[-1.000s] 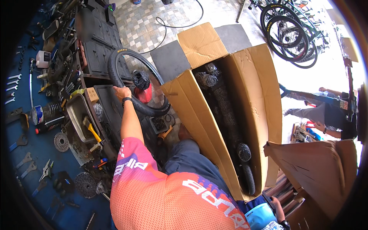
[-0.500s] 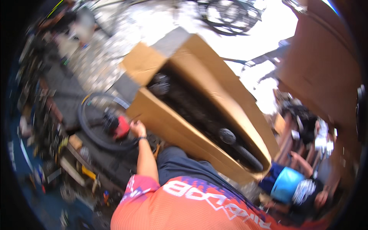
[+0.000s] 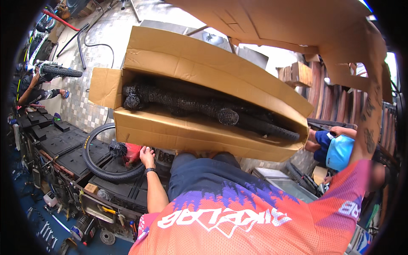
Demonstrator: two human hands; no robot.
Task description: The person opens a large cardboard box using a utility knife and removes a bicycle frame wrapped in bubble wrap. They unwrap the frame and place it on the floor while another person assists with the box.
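An open cardboard box (image 3: 204, 140), long and narrow, stands in front of my legs. Inside it lie black plastic-wrapped parts (image 3: 187, 100) and a knobbly tyre (image 3: 278, 131). My left hand (image 3: 147, 157), with a dark band at its wrist, is closed at the edge of a red plastic bag (image 3: 132, 154). That bag lies against a bicycle wheel (image 3: 111, 175) with a black tyre, left of the box. My tattooed right arm (image 3: 370, 123) reaches up on the right beside a large cardboard sheet (image 3: 272, 21); its hand cannot be made out.
Dark drawer tops (image 3: 63, 148) and a tool bench run along the left, with wrenches (image 3: 47, 233) and a cassette (image 3: 107, 237). A person at far left handles a bicycle wheel (image 3: 61, 71). Another person in a light blue top (image 3: 340, 153) sits at right, near wooden slats (image 3: 329, 95).
My view has turned, so the box lies more level across the picture. The cardboard sheet now spans the top right, and my right arm has come into view. My left hand stays beside the red bag.
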